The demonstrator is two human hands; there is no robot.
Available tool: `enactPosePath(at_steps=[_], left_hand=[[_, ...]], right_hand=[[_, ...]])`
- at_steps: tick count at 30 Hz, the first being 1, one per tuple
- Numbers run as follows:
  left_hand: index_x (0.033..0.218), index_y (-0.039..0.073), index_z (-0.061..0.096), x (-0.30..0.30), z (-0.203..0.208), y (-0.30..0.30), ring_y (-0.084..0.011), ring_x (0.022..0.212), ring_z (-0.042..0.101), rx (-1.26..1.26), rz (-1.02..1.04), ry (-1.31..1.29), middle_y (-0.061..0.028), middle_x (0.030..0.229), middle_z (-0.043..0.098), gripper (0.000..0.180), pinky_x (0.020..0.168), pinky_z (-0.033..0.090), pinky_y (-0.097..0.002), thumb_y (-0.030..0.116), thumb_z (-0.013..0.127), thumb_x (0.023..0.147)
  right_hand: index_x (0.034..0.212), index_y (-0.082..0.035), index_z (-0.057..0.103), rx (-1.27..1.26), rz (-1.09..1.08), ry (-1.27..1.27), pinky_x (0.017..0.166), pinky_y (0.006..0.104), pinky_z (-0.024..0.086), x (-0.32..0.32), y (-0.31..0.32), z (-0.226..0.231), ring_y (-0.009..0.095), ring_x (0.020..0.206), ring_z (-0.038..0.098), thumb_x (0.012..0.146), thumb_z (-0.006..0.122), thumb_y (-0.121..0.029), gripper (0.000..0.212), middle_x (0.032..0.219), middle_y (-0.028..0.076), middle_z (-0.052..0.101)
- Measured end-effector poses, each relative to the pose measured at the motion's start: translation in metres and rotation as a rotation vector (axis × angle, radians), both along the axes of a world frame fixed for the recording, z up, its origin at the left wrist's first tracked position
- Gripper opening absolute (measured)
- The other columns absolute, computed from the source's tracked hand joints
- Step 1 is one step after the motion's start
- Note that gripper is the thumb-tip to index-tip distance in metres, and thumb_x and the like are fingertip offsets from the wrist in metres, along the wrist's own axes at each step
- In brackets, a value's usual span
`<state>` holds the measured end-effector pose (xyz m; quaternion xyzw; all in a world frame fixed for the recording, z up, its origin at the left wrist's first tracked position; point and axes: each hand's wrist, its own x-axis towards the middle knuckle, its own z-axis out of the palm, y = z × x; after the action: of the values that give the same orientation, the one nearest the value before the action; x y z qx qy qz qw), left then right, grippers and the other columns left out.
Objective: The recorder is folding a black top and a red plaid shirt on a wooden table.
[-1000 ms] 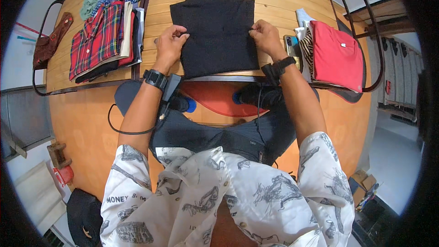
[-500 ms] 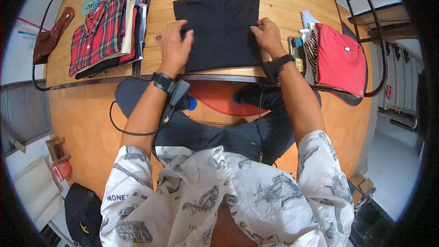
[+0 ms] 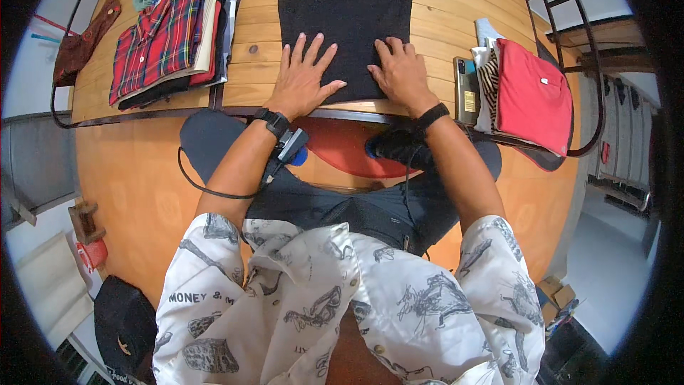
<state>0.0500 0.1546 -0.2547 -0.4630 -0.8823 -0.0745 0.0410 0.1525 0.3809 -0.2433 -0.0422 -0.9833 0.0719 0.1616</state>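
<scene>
A black folded garment [image 3: 345, 25] lies flat in a neat rectangle, collar end away from the hands [image 3: 353, 75], which press palm-down on its near corners, one each side.

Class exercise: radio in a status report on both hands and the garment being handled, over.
Left hand and right hand open, flat on folded black garment. Garment lies square on wooden table. Phone beside right hand, clear of it.

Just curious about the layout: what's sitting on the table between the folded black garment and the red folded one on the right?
In the head view, a phone lies between the black garment and the red garment, beside some striped fabric.
</scene>
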Motion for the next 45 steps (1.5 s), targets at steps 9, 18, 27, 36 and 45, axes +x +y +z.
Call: enactPosePath(at_steps=[9, 18, 27, 36, 45], left_hand=[[0.158, 0.020, 0.035, 0.001, 0.001, 0.001, -0.0474, 0.151, 0.016, -0.017, 0.016, -0.014, -0.0165, 0.165, 0.023, 0.077, 0.120, 0.014, -0.0645, 0.063, 0.051, 0.096], [0.158, 0.014, 0.032, -0.006, 0.010, -0.005, -0.0501, 0.150, 0.015, -0.018, 0.079, -0.081, -0.0180, 0.166, 0.020, 0.099, 0.118, 0.016, -0.0653, 0.072, 0.062, 0.084], [0.132, 0.005, 0.063, -0.091, 0.035, -0.004, -0.0404, 0.130, 0.053, 0.218, 0.162, -0.304, -0.0244, 0.133, 0.061, 0.065, 0.107, 0.042, -0.0513, 0.054, 0.067, 0.090], [0.125, -0.003, 0.065, -0.206, 0.013, 0.004, -0.0358, 0.112, 0.067, 0.289, 0.255, -0.369, -0.0248, 0.118, 0.070, 0.050, 0.096, 0.052, -0.0419, 0.033, 0.073, 0.091], [0.108, -0.001, 0.072, -0.230, 0.013, 0.042, -0.0284, 0.100, 0.071, 0.176, 0.166, -0.328, -0.0169, 0.103, 0.074, 0.044, 0.089, 0.054, -0.0375, 0.030, 0.086, 0.079]], right_hand=[[0.131, -0.010, 0.057, -0.013, 0.000, -0.061, 0.086, 0.0488, 0.051, 0.000, 0.005, -0.002, 0.033, 0.109, 0.058, 0.086, 0.073, -0.033, 0.053, 0.125, 0.013, 0.058], [0.137, -0.010, 0.053, -0.050, 0.034, -0.018, 0.088, 0.0485, 0.051, 0.004, 0.016, -0.001, 0.038, 0.111, 0.058, 0.087, 0.073, -0.036, 0.060, 0.127, 0.017, 0.058], [0.127, 0.000, 0.060, -0.189, 0.042, -0.288, 0.096, 0.0477, 0.049, -0.044, 0.088, 0.035, 0.043, 0.111, 0.060, 0.092, 0.070, -0.037, 0.052, 0.116, 0.025, 0.064], [0.121, 0.001, 0.062, -0.138, 0.114, -0.272, 0.093, 0.0462, 0.050, -0.125, 0.146, 0.024, 0.043, 0.110, 0.062, 0.094, 0.068, -0.034, 0.045, 0.115, 0.025, 0.066], [0.099, -0.001, 0.065, -0.268, 0.175, -0.371, 0.080, 0.0475, 0.052, -0.179, 0.173, -0.002, 0.041, 0.096, 0.065, 0.085, 0.076, -0.025, 0.030, 0.098, 0.022, 0.069]])
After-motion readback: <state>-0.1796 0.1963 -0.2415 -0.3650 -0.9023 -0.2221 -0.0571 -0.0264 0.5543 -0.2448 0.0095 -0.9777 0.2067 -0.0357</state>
